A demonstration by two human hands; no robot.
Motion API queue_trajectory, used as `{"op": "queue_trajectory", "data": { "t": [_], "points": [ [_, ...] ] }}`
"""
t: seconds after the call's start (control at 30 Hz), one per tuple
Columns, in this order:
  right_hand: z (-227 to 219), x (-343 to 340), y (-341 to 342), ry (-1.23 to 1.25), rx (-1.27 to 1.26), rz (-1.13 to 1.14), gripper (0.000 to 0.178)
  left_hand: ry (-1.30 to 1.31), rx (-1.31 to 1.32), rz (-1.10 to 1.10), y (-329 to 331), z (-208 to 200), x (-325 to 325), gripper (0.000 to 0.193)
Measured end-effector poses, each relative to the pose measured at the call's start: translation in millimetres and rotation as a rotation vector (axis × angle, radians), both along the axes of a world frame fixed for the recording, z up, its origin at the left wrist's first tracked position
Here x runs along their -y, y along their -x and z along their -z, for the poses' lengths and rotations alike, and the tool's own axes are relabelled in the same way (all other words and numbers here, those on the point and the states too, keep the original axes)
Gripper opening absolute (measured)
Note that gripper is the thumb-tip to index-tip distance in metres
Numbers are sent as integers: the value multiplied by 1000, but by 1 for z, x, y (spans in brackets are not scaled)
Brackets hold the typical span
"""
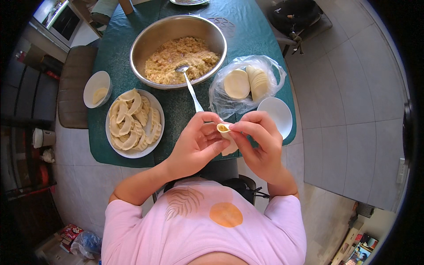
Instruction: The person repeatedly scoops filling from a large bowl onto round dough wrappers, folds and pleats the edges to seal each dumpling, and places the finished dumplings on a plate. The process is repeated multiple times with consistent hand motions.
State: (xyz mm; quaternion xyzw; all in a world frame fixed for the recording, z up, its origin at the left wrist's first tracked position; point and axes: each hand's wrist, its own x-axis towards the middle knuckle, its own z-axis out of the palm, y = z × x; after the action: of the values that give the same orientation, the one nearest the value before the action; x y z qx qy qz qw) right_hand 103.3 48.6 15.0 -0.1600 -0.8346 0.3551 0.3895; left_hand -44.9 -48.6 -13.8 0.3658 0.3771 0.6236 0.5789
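Observation:
Between my two hands, above the table's near edge, is a dumpling (pixel 224 128), its wrapper folded over with a little filling showing at the top. My left hand (pixel 198 139) cups it from the left, fingers curled. The thumb and forefinger of my right hand (pixel 258 139) pinch the wrapper's edge. Beyond them stands a large steel bowl (pixel 138 53) of minced filling (pixel 181 57), with a metal spoon (pixel 191 88) resting in it, handle toward me. Round wrappers (pixel 237 84) sit in an open clear plastic bag (pixel 218 99). A plate (pixel 160 106) on the left carries several folded dumplings (pixel 128 123).
A white bowl (pixel 276 112) stands at the table's right edge. Another small bowl (pixel 90 90) with something pale in it is left of the dumpling plate. Dark green cloth (pixel 176 117) covers the table. A brown chair (pixel 77 88) and a chair with a black bag (pixel 296 17) flank it.

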Motion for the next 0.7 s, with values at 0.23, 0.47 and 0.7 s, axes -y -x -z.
{"op": "queue_trajectory", "data": {
  "t": [0.23,0.47,0.7],
  "points": [
    [7,0,8,157,-72,-19,20,-173,-112,-205,-14,16,5,37],
    [-3,-5,6,207,23,-106,22,-268,-255,-176,-9,18,7,37],
    [-14,-3,4,179,109,-136,20,-322,-322,-200,-7,26,9,36]
  ]
}}
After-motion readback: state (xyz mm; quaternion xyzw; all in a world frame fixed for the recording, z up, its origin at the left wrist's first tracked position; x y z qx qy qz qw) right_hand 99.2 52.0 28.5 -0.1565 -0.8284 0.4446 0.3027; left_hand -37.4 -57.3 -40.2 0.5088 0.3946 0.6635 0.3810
